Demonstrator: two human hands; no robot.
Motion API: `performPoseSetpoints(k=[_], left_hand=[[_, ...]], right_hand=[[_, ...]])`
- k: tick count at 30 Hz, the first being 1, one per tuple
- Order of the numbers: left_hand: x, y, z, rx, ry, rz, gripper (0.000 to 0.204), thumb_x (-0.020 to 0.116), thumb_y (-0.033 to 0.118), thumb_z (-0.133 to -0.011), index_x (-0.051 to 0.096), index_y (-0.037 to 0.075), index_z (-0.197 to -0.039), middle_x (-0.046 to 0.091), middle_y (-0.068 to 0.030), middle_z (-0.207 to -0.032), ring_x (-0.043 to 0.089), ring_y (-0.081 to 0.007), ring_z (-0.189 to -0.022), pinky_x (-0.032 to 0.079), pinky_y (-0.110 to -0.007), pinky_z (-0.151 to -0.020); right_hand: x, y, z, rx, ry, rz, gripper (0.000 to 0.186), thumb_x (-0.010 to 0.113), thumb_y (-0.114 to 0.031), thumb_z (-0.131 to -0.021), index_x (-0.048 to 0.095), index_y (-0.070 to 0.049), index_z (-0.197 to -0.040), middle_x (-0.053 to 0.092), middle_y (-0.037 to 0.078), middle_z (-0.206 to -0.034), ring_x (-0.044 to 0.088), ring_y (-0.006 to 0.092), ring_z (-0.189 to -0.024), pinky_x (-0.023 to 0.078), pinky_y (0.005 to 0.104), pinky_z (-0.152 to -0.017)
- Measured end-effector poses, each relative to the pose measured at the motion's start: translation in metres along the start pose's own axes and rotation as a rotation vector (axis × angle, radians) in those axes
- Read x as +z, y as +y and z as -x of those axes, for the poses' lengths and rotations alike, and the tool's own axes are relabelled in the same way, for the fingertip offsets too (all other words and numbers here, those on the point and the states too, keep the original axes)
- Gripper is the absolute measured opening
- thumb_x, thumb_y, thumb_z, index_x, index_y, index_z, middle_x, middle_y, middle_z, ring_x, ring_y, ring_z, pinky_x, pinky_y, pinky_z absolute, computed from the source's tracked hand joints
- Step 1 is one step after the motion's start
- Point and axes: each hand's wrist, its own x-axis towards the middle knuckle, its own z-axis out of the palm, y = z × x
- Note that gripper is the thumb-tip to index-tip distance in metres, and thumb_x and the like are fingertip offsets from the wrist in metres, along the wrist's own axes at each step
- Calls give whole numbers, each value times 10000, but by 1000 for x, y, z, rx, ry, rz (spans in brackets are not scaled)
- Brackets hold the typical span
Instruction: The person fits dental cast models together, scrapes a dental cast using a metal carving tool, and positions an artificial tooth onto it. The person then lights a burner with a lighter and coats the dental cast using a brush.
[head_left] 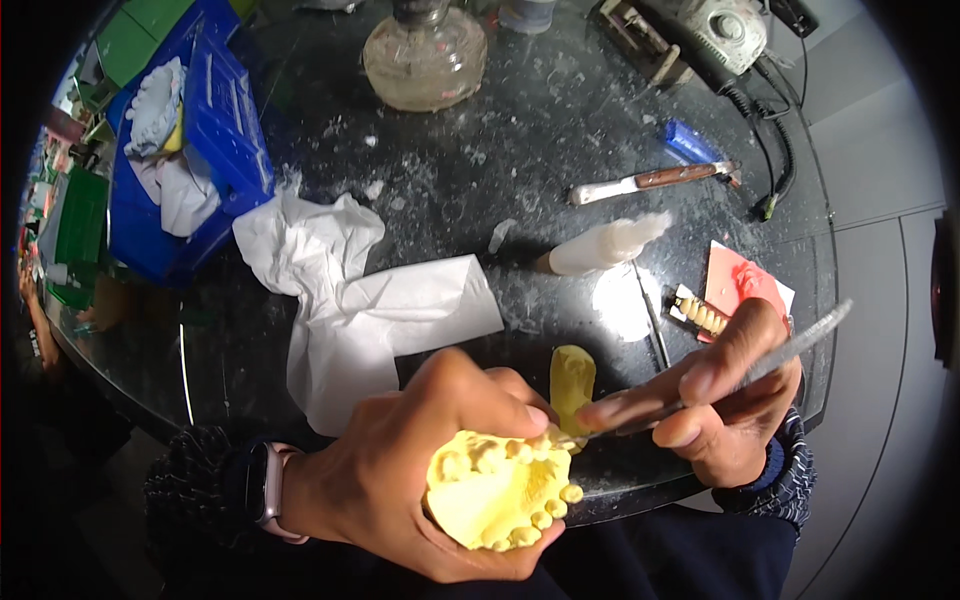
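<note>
My left hand (405,480) is closed around a yellow plaster dental cast (495,510), its row of teeth facing up and its thumb pressed near the front teeth. Pinched in my right hand (740,400) is a slim metal dental carving tool (805,340). The tool's tip meets the cast's teeth beside the left thumb. Just beyond them stands a small yellow piece (572,380) at the table's near side. Past my right fingers lie a strip of artificial teeth (700,312) and a pink wax sheet (728,268).
Crumpled white tissue (330,290) lies left of centre. At the far left is a blue bin (245,130) holding a pale cast (157,105). A glass burner (425,65), whitish bottle (600,247), brown-handled knife (655,180), thin dark rod (652,315) and corded device (725,35) occupy the dark table.
</note>
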Motion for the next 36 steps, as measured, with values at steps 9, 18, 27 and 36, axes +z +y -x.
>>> performPoseSetpoints(k=[9,18,27,36], left_hand=[[3,4,-15,283,-4,-180,584,804,92,-686,480,60,-1171,607,-124,-936,656,-222,-762,541,-278,-570],[3,5,-15,272,-38,-267,524,815,115,-677,476,83,-1075,606,-136,-927,662,-219,-733,546,-280,-554],[3,3,-14,293,-4,-222,479,818,114,-667,501,75,-1024,599,-171,-920,664,-244,-734,555,-284,-570],[1,3,-16,296,-1,-239,458,811,109,-672,503,74,-1009,599,-181,-950,670,-251,-754,565,-290,-598]], right_hand=[[7,9,3,-117,119,-246,205,741,45,-750,584,31,-883,674,140,-815,680,143,-782,528,211,-634],[12,16,5,-245,155,-207,178,741,13,-769,594,35,-868,666,109,-753,613,62,-640,454,170,-523],[13,18,4,-230,114,-119,149,733,-2,-783,605,30,-851,656,84,-759,605,50,-634,437,159,-491],[15,17,5,-211,128,-126,142,731,-2,-785,609,31,-850,659,90,-779,618,58,-655,459,162,-502]])
